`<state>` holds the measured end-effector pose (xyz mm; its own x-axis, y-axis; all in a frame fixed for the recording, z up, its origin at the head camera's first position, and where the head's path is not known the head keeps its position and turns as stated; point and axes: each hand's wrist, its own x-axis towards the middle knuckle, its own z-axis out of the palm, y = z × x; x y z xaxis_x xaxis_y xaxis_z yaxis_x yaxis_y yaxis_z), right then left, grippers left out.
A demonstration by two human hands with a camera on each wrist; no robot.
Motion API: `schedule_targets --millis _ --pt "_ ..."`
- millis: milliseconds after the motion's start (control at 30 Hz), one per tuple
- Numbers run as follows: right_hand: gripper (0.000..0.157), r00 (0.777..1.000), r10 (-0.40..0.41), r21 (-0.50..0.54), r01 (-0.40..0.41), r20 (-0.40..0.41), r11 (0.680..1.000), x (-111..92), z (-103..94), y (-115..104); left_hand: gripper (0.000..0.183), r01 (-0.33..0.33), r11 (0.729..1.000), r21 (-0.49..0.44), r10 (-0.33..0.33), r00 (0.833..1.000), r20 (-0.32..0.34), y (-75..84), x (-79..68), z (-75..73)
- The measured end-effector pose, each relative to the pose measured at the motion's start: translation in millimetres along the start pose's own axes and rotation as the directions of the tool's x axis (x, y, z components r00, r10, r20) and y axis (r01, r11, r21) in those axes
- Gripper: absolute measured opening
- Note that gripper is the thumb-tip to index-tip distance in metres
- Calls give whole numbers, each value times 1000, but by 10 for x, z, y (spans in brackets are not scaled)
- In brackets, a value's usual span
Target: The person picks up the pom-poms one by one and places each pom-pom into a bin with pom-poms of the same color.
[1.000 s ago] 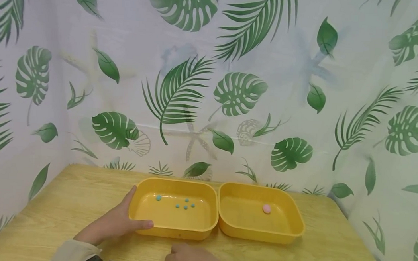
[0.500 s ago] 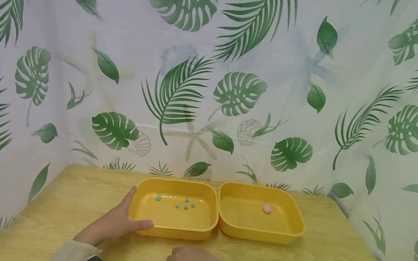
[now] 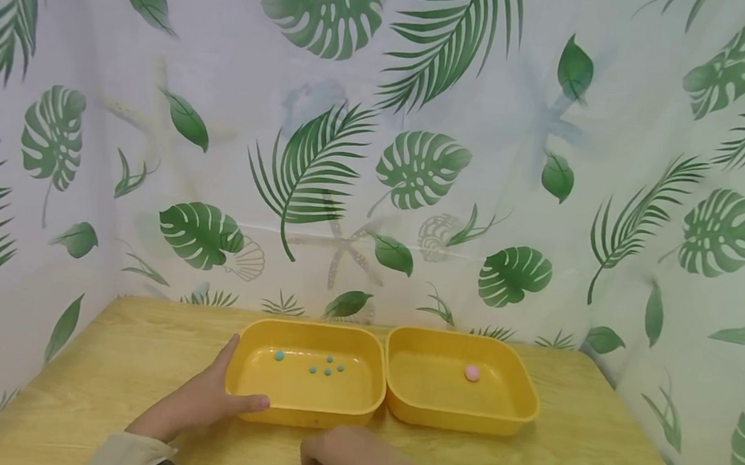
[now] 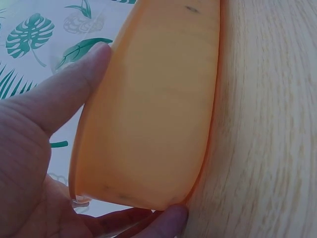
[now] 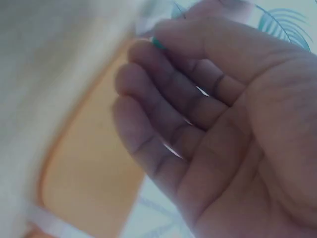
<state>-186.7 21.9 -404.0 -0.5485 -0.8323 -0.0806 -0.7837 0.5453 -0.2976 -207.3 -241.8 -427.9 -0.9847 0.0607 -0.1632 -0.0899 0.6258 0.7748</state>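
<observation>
On the table (image 3: 66,420), the right hand (image 3: 362,456) pinches a small green ball (image 5: 158,43), seen only from the right wrist. The left hand (image 3: 205,396) grips the left yellow tub (image 3: 297,418); its wrist view alone shows fingertips near the tub's base. Farther, five blue-green balls (image 3: 328,372) lie inside; the right tub (image 3: 460,419) holds a pink ball (image 3: 472,373).

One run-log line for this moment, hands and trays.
left hand: grips left tray | right hand: pinches small green piece | left tray: five teal balls | right tray: pink ball
</observation>
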Motion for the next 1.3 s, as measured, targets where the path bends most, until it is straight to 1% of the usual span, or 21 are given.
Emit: schedule_targets --millis 67,100,167,200,233,300,367,467,567,633,667,833,900,967,1033,1200,1300 --pt "18 997 -31 -27 30 -74 999 -23 -90 32 126 3 1000 3 -3 1000 -3 0 2 1" --pt "18 992 -38 -42 33 -123 999 -44 -132 46 127 5 1000 2 -5 1000 -4 -1 3 3" --pt "16 973 -48 -64 35 -224 997 -90 -215 86 127 10 1000 6 -10 1000 -6 1 0 6" --pt "15 960 -42 -53 29 -277 998 -114 -253 109 127 11 1000 4 -11 1000 -5 5 -3 7" --pt "14 942 -39 -47 25 -333 999 -140 -289 135 127 16 1000 2 -16 1000 -6 10 -7 8" --pt "14 896 -35 -35 22 -442 999 -191 -351 192 127 16 1000 3 -16 1000 -4 16 -9 7" --pt "14 853 -8 -18 -1 -522 1000 -226 -399 249 127 22 1000 4 -22 1000 -5 17 -22 13" --pt "15 776 37 -10 -56 -629 998 -261 -461 312 127 21 1000 12 -21 1000 -8 11 -26 19" --pt "16 706 78 2 -107 -704 994 -278 -507 350 126 16 1000 17 -15 1000 -13 8 -18 18" --pt "15 671 93 12 -124 -735 992 -286 -527 363 126 16 1000 15 -15 1000 -12 6 -8 16" --pt "15 660 104 20 -134 -744 991 -289 -534 369 126 15 1000 18 -15 1000 -12 7 -8 14" --pt "16 625 164 52 -194 -764 980 -303 -542 383 125 8 1000 22 -8 1000 0 24 -17 3" --pt "18 611 181 70 -201 -771 977 -298 -546 381 125 3 1000 24 -3 1000 5 28 -20 -6" --pt "18 603 192 88 -197 -775 976 -291 -550 383 125 2 1000 22 -2 1000 8 32 -17 -13" --pt "18 601 199 101 -193 -774 976 -282 -551 390 125 -2 1000 18 1 1000 8 30 -9 -19" --pt "18 608 228 123 -210 -760 970 -261 -543 421 126 -23 1000 -16 24 1000 13 9 1 -24" --pt "18 608 238 129 -218 -758 967 -254 -531 442 126 -35 999 -28 35 999 20 5 -6 -23"
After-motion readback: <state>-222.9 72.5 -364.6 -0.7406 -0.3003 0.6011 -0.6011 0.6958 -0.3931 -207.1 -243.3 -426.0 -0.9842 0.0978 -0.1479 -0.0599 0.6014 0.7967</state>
